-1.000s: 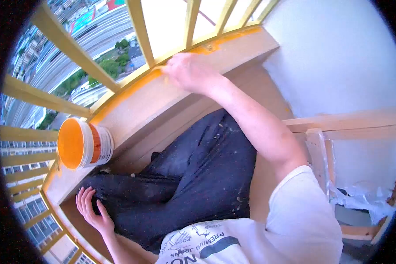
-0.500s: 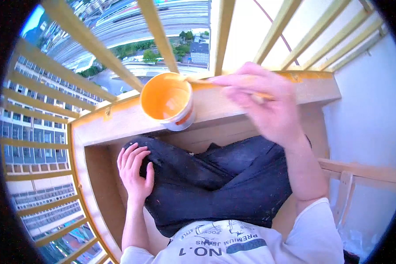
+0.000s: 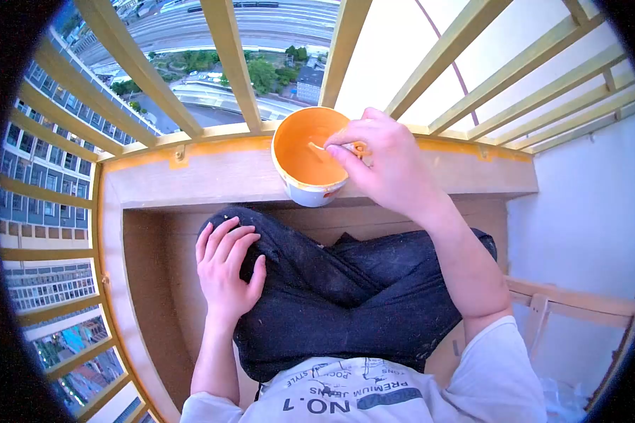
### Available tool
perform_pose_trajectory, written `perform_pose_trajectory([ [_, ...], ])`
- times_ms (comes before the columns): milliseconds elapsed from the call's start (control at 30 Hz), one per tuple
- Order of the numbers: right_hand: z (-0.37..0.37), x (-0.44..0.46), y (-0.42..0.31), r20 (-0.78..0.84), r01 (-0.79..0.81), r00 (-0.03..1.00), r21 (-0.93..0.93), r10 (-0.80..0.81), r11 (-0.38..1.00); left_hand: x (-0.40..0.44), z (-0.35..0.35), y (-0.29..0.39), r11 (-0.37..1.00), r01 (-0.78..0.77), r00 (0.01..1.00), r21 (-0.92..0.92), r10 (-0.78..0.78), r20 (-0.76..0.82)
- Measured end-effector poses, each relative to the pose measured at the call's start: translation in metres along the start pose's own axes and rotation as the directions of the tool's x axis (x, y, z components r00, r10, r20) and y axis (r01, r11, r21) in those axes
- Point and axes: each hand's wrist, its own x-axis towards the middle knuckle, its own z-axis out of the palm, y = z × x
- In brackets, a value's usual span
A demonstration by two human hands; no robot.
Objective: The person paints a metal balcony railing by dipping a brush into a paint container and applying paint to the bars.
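A white bucket (image 3: 307,194) of orange paint stands on the ledge under the railing, its inner wall coated orange. My right hand (image 3: 391,166) is over the bucket's right rim, fingers closed on a thin paintbrush (image 3: 319,147) smeared with orange. The brush points down into the bucket, and its tip is hard to make out against the paint. My left hand (image 3: 226,264) lies with fingers spread on my dark trousers (image 3: 317,296), at the knee, holding nothing.
Yellow railing bars (image 3: 231,63) rise in front and on the left, with buildings and tracks far below. The pale ledge (image 3: 212,173) has an orange strip along the bars' foot. A white wall (image 3: 578,204) and wooden frame (image 3: 578,296) stand on the right.
My right hand has come left and lower with the paintbrush, from beside the bucket's rim to inside its mouth. The camera view has shifted a little. My left hand stays on the knee.
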Motion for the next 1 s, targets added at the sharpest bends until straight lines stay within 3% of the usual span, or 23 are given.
perform_pose_trajectory([
  [67, -0.006, -0.001, -0.003, -0.022, -0.05, 0.998, 0.039, 0.051, 0.998, 0.001, -0.001, 0.001, 1.0, -0.002, 1.0, 0.002, 0.002, 0.001],
  [133, -0.014, -0.006, -0.005, -0.072, -0.297, 0.938, 0.33, 0.338, 0.896, 0.001, -0.002, 0.003, 1.0, -0.003, 1.0, 0.001, 0.003, 0.008],
  [167, -0.015, -0.008, 0.0, -0.077, -0.299, 0.937, 0.332, 0.342, 0.895, 0.002, -0.001, 0.005, 1.0, 0.01, 1.0, 0.0, -0.01, 0.007],
  [233, -0.013, -0.008, 0.01, -0.1, -0.146, 0.979, 0.274, 0.179, 0.951, 0.003, -0.001, 0.007, 1.0, 0.004, 1.0, 0.002, -0.004, 0.009],
  [267, -0.009, -0.006, 0.014, -0.108, -0.15, 0.976, 0.278, 0.187, 0.949, 0.004, 0.0, 0.009, 1.0, 0.0, 1.0, 0.001, 0.0, 0.011],
  [333, 0.003, 0.003, 0.017, -0.024, 0.046, 0.999, 0.074, -0.044, 0.996, 0.004, 0.0, 0.011, 1.0, -0.007, 1.0, 0.015, 0.007, 0.017],
  [467, 0.0, 0.006, 0.014, 0.039, 0.024, 0.999, 0.049, -0.026, 0.998, 0.002, 0.001, 0.01, 0.999, 0.001, 1.0, 0.051, -0.002, 0.017],
  [533, -0.011, 0.002, 0.013, -0.113, -0.127, 0.984, 0.069, 0.134, 0.989, 0.002, 0.002, 0.009, 0.999, 0.003, 1.0, 0.05, -0.004, 0.017],
  [567, -0.014, -0.002, 0.016, -0.115, -0.127, 0.984, 0.071, 0.134, 0.989, 0.002, 0.002, 0.009, 0.999, -0.001, 1.0, 0.048, 0.0, 0.019],
  [633, -0.022, -0.013, 0.022, -0.121, -0.291, 0.926, 0.373, 0.357, 0.881, 0.004, 0.0, 0.011, 0.999, -0.005, 1.0, 0.051, 0.004, 0.017],
  [667, -0.024, -0.019, 0.022, -0.129, -0.305, 0.919, 0.366, 0.373, 0.879, 0.005, 0.001, 0.014, 0.999, -0.011, 1.0, 0.046, 0.011, 0.014],
  [733, -0.042, -0.04, 0.027, 0.007, -0.346, 0.862, 0.738, 0.507, 0.579, 0.009, 0.0, 0.019, 0.999, -0.023, 1.0, 0.048, 0.022, 0.022],
  [833, -0.076, -0.115, 0.057, -0.201, -0.307, 0.731, 0.757, 0.653, 0.576, 0.004, 0.008, 0.015, 0.994, -0.075, 0.997, 0.084, 0.072, 0.035],
  [900, -0.094, -0.158, 0.081, -0.396, -0.226, 0.537, 0.783, 0.745, 0.58, -0.002, 0.014, 0.006, 0.992, -0.092, 0.996, 0.091, 0.09, 0.03],
  [933, -0.107, -0.182, 0.094, -0.491, -0.195, 0.387, 0.784, 0.781, 0.589, -0.002, 0.015, 0.006, 0.992, -0.086, 0.996, 0.093, 0.083, 0.036],
  [1000, -0.137, -0.221, 0.135, -0.598, -0.389, 0.298, 0.636, 0.744, 0.667, 0.001, 0.015, 0.007, 0.988, -0.09, 0.995, 0.127, 0.084, 0.054],
])
